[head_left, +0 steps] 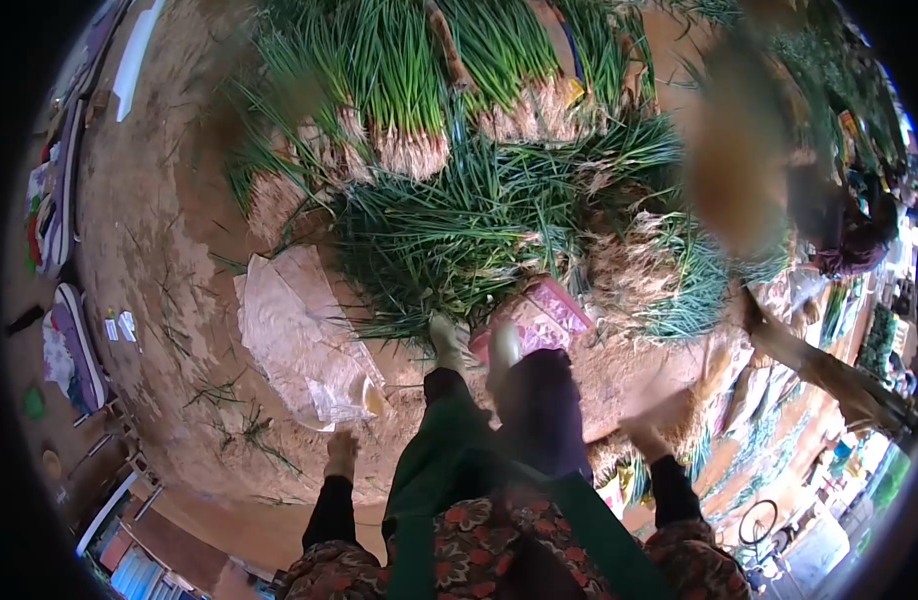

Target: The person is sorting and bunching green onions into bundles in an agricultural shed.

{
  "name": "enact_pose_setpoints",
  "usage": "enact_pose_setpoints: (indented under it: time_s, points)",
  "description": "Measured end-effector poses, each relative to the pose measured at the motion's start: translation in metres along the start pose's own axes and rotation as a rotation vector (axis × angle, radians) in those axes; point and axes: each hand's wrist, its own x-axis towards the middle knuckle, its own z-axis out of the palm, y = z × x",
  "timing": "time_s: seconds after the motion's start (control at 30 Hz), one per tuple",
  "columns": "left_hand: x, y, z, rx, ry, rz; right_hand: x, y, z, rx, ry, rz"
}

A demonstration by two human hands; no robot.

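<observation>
My patterned top fills the foreground; my left hand and right hand hang loose, holding nothing. Ahead of my feet lie green onions on bare dirt: light, limp, bruisable, best gripped near the roots

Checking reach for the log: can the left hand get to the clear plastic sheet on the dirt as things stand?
Probably yes. The left hand hangs empty just short of the plastic sheet, with only bare dirt and a few loose green stalks between them. The person stands upright, so a bend down looks necessary.
</observation>
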Motion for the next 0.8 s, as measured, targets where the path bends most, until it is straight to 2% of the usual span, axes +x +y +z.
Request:
enact_pose_setpoints:
  time_s: [0.03, 0.07, 0.1, 0.13, 0.17, 0.2, 0.23, 0.27, 0.3, 0.37, 0.4, 0.43, 0.47, 0.5, 0.53, 0.57, 0.6, 0.63, 0.67, 0.7, 0.77, 0.8]
  points:
    - [0.017, 0.024, 0.018, 0.392, -0.202, 0.388, 0.056, 0.011, -0.053, 0.026, -0.152, 0.080]
    - [0.026, 0.053, 0.053, 0.885, -0.076, 1.112, 0.097, 0.012, -0.100, 0.003, -0.034, 0.064]
    - [0.023, 0.101, 0.106, 0.472, -0.253, 0.391, 0.154, 0.002, -0.141, 0.223, -0.029, 0.308]
    - [0.065, 0.110, 0.146, 0.468, -0.251, 0.554, 0.211, -0.008, -0.183, 0.440, 0.033, 0.551]
    - [0.051, 0.150, 0.202, 0.434, -0.260, 0.635, 0.265, -0.003, -0.189, 0.479, 0.065, 0.469]
    - [0.106, 0.155, 0.241, 0.628, -0.237, 1.042, 0.320, 0.002, -0.195, 0.520, 0.093, 0.385]
    - [0.077, 0.199, 0.296, 0.734, -0.258, 0.920, 0.374, 0.007, -0.201, 0.559, 0.117, 0.300]
    - [0.072, 0.221, 0.345, 0.737, -0.284, 0.955, 0.436, 0.008, -0.196, 0.466, 0.138, 0.254]
    - [0.079, 0.238, 0.387, 0.743, -0.308, 0.988, 0.505, 0.012, -0.195, 0.439, 0.056, 0.033]
    - [0.104, 0.262, 0.464, 0.749, -0.329, 1.054, 0.638, -0.002, -0.199, 0.123, -0.053, -0.097]
    - [0.135, 0.268, 0.498, 0.986, -0.252, 1.190, 0.695, 0.005, -0.164, 0.145, 0.121, -0.220]
    - [0.169, 0.267, 0.525, 1.239, -0.186, 1.322, 0.748, 0.003, -0.166, 0.050, 0.028, -0.303]
    - [0.197, 0.256, 0.542, 1.299, -0.104, 1.313, 0.790, 0.016, -0.152, -0.010, -0.027, -0.353]
    - [0.208, 0.263, 0.549, 1.414, -0.124, 1.217, 0.815, 0.029, -0.155, -0.134, 0.027, -0.398]
    - [0.235, 0.247, 0.548, 1.422, -0.135, 1.192, 0.843, 0.059, -0.140, -0.124, 0.020, -0.351]
    - [0.265, 0.237, 0.549, 1.411, -0.129, 1.187, 0.848, 0.100, -0.127, -0.163, 0.182, -0.424]
    - [0.293, 0.222, 0.554, 1.417, -0.099, 1.226, 0.844, 0.131, -0.126, -0.237, 0.238, -0.463]
    - [0.306, 0.219, 0.556, 1.364, -0.116, 1.255, 0.837, 0.174, -0.096, -0.363, 0.344, -0.533]
    - [0.315, 0.217, 0.557, 1.350, -0.129, 1.270, 0.823, 0.213, -0.062, -0.271, 0.174, -0.487]
    - [0.322, 0.216, 0.559, 1.329, -0.131, 1.285, 0.801, 0.221, -0.052, 0.122, -0.046, 0.117]
    - [0.331, 0.211, 0.559, 1.293, -0.110, 1.304, 0.744, 0.268, 0.018, 0.142, 0.209, 0.131]
    - [0.334, 0.210, 0.559, 1.271, -0.088, 1.318, 0.728, 0.269, 0.025, 0.176, 0.193, 0.215]
